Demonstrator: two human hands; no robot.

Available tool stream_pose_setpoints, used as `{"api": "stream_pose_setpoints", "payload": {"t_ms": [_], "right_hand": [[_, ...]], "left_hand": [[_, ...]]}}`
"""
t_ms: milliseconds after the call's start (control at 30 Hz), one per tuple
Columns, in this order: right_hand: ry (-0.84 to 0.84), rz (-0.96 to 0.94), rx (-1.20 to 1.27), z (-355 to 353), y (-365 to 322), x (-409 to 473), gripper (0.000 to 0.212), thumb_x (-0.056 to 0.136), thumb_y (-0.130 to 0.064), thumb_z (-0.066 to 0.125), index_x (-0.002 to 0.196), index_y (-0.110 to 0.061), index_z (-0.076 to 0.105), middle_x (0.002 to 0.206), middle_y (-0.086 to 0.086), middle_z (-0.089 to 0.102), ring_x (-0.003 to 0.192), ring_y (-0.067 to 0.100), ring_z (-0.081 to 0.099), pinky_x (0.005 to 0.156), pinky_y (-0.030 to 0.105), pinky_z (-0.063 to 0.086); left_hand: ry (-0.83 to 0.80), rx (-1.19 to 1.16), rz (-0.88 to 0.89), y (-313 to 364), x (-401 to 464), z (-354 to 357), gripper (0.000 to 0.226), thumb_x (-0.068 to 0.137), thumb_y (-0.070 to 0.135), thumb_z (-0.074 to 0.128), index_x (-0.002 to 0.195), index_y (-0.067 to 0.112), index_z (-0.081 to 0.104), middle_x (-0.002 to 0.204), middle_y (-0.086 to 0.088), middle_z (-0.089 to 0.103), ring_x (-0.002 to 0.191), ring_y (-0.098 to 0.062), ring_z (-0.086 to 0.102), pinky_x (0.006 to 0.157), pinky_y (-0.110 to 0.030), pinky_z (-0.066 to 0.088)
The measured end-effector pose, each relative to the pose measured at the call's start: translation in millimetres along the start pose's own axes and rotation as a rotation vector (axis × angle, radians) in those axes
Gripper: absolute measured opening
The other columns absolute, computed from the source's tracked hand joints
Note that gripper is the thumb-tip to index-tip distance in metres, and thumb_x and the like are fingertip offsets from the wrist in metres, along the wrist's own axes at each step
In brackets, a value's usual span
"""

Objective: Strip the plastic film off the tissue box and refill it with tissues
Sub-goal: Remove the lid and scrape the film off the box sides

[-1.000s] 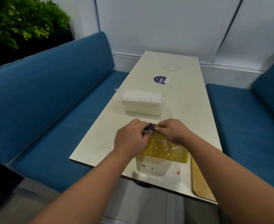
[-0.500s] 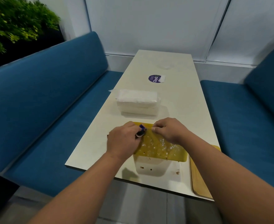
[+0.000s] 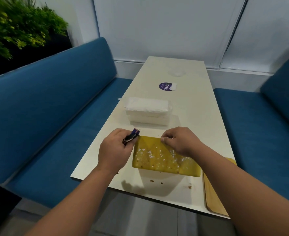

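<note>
Looking down from the head view, a yellow tissue box (image 3: 164, 155) is seen lying at the near end of the table (image 3: 191, 106). A crumpled purple scrap of film (image 3: 131, 136) is pinched in the left hand (image 3: 114, 150); the box's far edge is pressed by the curled fingers of the right hand (image 3: 179, 142). White residue on the box suggests stripping is unfinished. The wrapped tissue packs (image 3: 147, 110) lie beyond, so refilling is judged not yet begun.

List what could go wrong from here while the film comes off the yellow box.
1. The left hand pinches only a small torn purple scrap; the film may keep tearing off in bits.
2. The yellow box sits near the table edge; a hard pull might slide it off.
3. White residue patches may stay stuck.
</note>
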State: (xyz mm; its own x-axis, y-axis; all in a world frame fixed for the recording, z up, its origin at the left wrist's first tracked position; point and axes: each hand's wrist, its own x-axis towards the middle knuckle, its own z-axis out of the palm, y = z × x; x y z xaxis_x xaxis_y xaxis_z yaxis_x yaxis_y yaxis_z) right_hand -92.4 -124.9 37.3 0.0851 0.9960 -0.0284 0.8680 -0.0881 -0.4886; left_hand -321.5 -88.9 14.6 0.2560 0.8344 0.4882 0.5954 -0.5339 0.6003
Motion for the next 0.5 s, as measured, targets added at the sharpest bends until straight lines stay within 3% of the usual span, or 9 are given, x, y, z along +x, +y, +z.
{"api": "stream_pose_setpoints", "payload": {"t_ms": [167,267,333,500], "right_hand": [[0.019,-0.003,-0.027,4,1,-4,0.021,0.094,-0.038,0.053,0.099,-0.032,0.073,0.098,-0.011,0.070,0.085,0.009,0.055,0.070,0.028,0.043],[0.045,-0.003,-0.046,6,2,-7,0.022,0.094,-0.041,0.051,0.100,-0.036,0.073,0.095,-0.011,0.071,0.087,0.013,0.058,0.069,0.030,0.047],[0.054,0.000,-0.049,7,2,-8,0.022,0.094,-0.043,0.051,0.099,-0.037,0.072,0.094,-0.012,0.071,0.087,0.012,0.058,0.068,0.030,0.046],[0.050,0.002,-0.016,7,4,-7,0.021,0.095,-0.040,0.052,0.101,-0.036,0.072,0.098,-0.015,0.070,0.085,0.008,0.054,0.068,0.027,0.041]], "left_hand": [[-0.112,0.061,0.145,25,8,10,0.020,0.086,0.032,0.064,0.102,0.024,0.073,0.092,0.010,0.067,0.080,-0.014,0.061,0.066,-0.028,0.050],[-0.239,0.211,0.273,42,9,23,0.022,0.089,0.033,0.058,0.102,0.025,0.073,0.096,0.009,0.065,0.073,-0.023,0.059,0.062,-0.028,0.043],[-0.257,0.262,0.270,38,11,20,0.021,0.089,0.031,0.057,0.102,0.025,0.073,0.096,0.008,0.064,0.071,-0.025,0.057,0.062,-0.029,0.040],[-0.179,0.184,0.156,13,9,0,0.021,0.084,0.021,0.063,0.102,0.020,0.074,0.092,0.007,0.065,0.071,-0.026,0.059,0.061,-0.036,0.049]]}}
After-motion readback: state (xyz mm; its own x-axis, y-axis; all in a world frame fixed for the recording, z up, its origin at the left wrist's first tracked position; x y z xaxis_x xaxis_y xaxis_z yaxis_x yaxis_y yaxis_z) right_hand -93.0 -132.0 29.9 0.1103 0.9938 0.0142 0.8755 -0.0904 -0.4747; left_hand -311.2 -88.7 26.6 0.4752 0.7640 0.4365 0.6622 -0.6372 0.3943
